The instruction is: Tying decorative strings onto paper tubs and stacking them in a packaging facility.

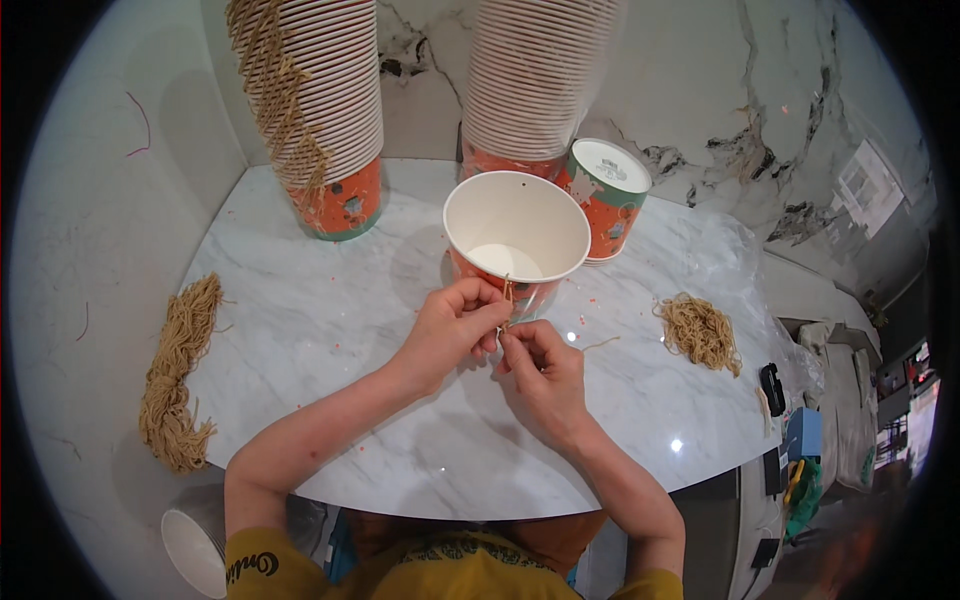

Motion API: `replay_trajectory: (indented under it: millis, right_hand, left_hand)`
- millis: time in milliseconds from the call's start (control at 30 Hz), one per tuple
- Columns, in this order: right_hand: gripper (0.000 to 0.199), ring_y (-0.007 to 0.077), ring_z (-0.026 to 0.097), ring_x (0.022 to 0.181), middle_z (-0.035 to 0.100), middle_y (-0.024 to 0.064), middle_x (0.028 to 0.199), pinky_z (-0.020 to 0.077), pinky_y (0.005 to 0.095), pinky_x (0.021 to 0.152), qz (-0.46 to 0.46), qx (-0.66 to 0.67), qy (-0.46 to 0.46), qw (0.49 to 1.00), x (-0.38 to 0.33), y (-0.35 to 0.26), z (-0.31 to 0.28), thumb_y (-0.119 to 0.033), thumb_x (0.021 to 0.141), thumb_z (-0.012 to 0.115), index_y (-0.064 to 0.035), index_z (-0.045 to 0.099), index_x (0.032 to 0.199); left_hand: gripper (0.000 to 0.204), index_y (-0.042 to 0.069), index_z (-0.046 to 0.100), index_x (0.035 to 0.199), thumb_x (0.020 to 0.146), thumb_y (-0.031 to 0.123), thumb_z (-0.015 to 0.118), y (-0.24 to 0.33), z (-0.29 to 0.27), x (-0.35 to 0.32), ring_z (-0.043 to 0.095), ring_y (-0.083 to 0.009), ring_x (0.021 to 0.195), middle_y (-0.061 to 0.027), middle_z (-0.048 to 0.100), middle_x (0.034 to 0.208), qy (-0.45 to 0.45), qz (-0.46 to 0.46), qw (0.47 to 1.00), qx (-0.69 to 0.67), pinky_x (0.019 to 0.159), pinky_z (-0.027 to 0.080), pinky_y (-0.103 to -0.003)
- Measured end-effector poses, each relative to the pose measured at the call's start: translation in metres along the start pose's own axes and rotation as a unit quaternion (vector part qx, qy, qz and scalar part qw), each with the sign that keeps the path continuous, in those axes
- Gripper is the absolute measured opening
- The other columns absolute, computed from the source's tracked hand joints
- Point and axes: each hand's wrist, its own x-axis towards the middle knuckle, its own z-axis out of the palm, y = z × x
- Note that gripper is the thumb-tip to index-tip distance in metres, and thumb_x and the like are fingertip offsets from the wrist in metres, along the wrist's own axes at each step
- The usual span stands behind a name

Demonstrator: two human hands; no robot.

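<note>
A white-lined orange paper bucket [545,222] stands upright on the table, its mouth tipped toward me in view. A small dark hole shows in its far inner wall, near the rim. At its near side a thin tan twine [508,291] rises against the rim. My left hand [446,328] pinches this twine between thumb and fingers. Just below and to the right, my right hand [550,372] pinches the same twine close to the left fingertips. A loose twine end sticks out to the right of the right hand. The fingers hide where the twine meets the bucket.
Two tall stacks of paper buckets [335,120] [535,80] stand at the back, the left one draped with cut twine [285,90]. An upside-down bucket [610,200] sits behind right. Twine bundles lie at left [180,375] and right [698,333]. Clear plastic [735,250] lies at the right edge.
</note>
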Motion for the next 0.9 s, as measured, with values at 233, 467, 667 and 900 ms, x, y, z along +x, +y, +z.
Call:
replay_trajectory:
  millis: [233,467,667,900]
  right_hand:
    - [0.011,0.007,0.064,0.066,0.068,0.0037,0.077,0.0513,0.023,0.059,0.008,0.005,0.017,1.0,-0.001,-0.014,-0.001,-0.008,0.1,0.064,0.0025,0.064,0.101]
    - [0.01,0.0064,0.064,0.069,0.067,0.0019,0.078,0.0511,0.0224,0.06,0.012,0.015,0.025,1.0,-0.005,-0.017,-0.003,-0.008,0.1,0.064,0.0022,0.064,0.101]
    - [0.012,0.0058,0.063,0.07,0.066,0.001,0.08,0.0475,0.0216,0.058,0.041,0.083,0.011,0.996,-0.003,-0.016,-0.004,-0.011,0.101,0.064,0.001,0.064,0.103]
    - [0.013,0.0037,0.059,0.066,0.066,0.0006,0.078,0.0429,0.0202,0.054,0.051,0.08,0.002,0.995,-0.004,-0.018,-0.001,-0.012,0.102,0.064,0.0004,0.064,0.104]
  left_hand:
    - [0.012,0.005,0.069,0.094,0.097,0.017,0.068,-0.001,0.003,-0.005,0.057,-0.005,0.066,0.0017,0.064,0.079,-0.007,0.045,0.998,0.049,0.059,0.044,-0.022]
    - [0.014,0.005,0.071,0.093,0.098,0.017,0.066,0.002,0.002,-0.004,0.056,-0.0055,0.065,0.0008,0.065,0.08,-0.015,0.001,1.0,-0.017,0.056,0.041,-0.022]
    - [0.013,0.005,0.069,0.096,0.099,0.017,0.066,0.001,0.001,-0.004,0.056,-0.0049,0.063,0.0006,0.065,0.08,0.014,0.033,0.999,0.007,0.054,0.041,-0.021]
    - [0.014,0.004,0.068,0.096,0.099,0.018,0.066,0.003,0.001,-0.003,0.056,-0.0043,0.061,0.0011,0.065,0.08,0.019,0.053,0.998,0.007,0.053,0.041,-0.02]
